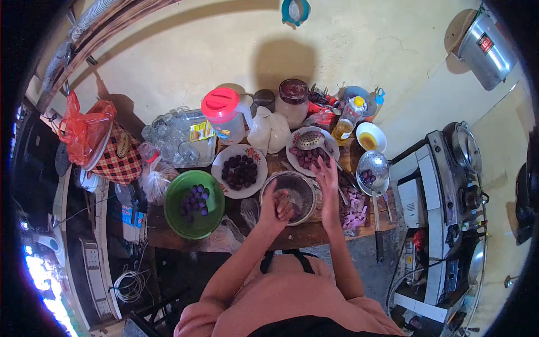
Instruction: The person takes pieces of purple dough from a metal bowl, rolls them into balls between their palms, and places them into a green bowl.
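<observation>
Over the left part of a metal bowl (308, 194) is my left hand (277, 208), its fingers curled in; what they hold, if anything, is too small to make out. My right hand (328, 188) is raised at the bowl's right side, fingers stretched out and holding nothing. Left of the bowl stand a flowered plate of dark purple balls (240, 171) and a green basin (175, 216) with lighter purple balls (195, 203). Behind my right hand, a plate (332, 145) holds purple pieces and a slotted ladle (311, 140).
Purple peelings (355, 212) lie right of my right hand, beside a long-handled strainer (373, 168). A red-lidded pitcher (224, 115), a jar (293, 106), an oil bottle (347, 121) and a small bowl (371, 137) stand behind. A stove (443, 185) is at the right.
</observation>
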A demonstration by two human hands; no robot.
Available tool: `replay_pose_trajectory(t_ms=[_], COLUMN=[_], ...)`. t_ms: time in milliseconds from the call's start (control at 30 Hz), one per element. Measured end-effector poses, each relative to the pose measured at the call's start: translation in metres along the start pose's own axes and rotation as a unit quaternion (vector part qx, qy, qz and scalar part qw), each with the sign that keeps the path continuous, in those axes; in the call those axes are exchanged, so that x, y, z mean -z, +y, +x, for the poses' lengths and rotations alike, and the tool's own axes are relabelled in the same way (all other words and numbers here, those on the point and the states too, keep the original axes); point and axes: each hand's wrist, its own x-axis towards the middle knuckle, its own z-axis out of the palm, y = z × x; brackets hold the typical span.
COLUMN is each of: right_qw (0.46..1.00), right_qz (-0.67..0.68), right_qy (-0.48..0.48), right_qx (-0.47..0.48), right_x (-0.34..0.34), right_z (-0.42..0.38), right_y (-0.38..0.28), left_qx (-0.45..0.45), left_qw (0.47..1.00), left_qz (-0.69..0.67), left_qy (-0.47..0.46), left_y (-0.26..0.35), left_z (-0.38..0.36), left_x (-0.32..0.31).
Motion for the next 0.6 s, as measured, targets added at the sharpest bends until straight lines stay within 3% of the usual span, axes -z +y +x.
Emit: replay_pose_trajectory(t_ms=[33, 100, 233, 367, 433, 467, 500, 533, 567, 600], right_qw=[0.999, 0.996, 0.995, 0.989, 0.939, 0.871, 0.873, 0.873, 0.872, 0.819], right_qz=[0.024, 0.07, 0.074, -0.14, -0.321, -0.474, -0.46, -0.446, -0.432, -0.504], right_qy=[0.007, 0.029, 0.031, -0.039, -0.074, -0.107, -0.123, -0.139, -0.155, -0.181], right_qx=[-0.022, -0.044, -0.06, 0.031, 0.103, 0.078, 0.107, 0.139, 0.169, 0.206], right_x=[0.004, 0.01, 0.012, -0.006, -0.026, -0.04, -0.051, -0.059, -0.062, -0.06], right_z=[0.0, -0.001, -0.002, 0.002, 0.007, 0.004, -0.002, -0.009, -0.016, -0.022], right_y=[0.001, 0.005, 0.001, -0.003, -0.004, -0.009, -0.009, -0.008, -0.009, -0.022], left_qx=[-0.02, -0.098, -0.144, -0.112, -0.118, -0.138, -0.159, -0.133, -0.152, -0.168], left_qw=[0.997, 0.941, 0.939, 0.944, 0.949, 0.953, 0.956, 0.989, 0.981, 0.967], left_qz=[0.023, 0.076, 0.098, 0.173, 0.173, 0.163, 0.152, 0.057, 0.121, 0.183], left_qy=[0.072, 0.316, 0.296, 0.256, 0.234, 0.215, 0.194, -0.011, 0.018, 0.049], left_y=[-0.001, -0.011, -0.022, -0.025, -0.036, -0.049, -0.057, -0.049, -0.042, -0.036], left_z=[0.002, 0.005, 0.017, 0.017, 0.022, 0.026, 0.026, 0.026, 0.02, 0.017], left_x=[-0.013, -0.044, -0.068, -0.057, -0.054, -0.051, -0.05, -0.031, -0.015, -0.022])
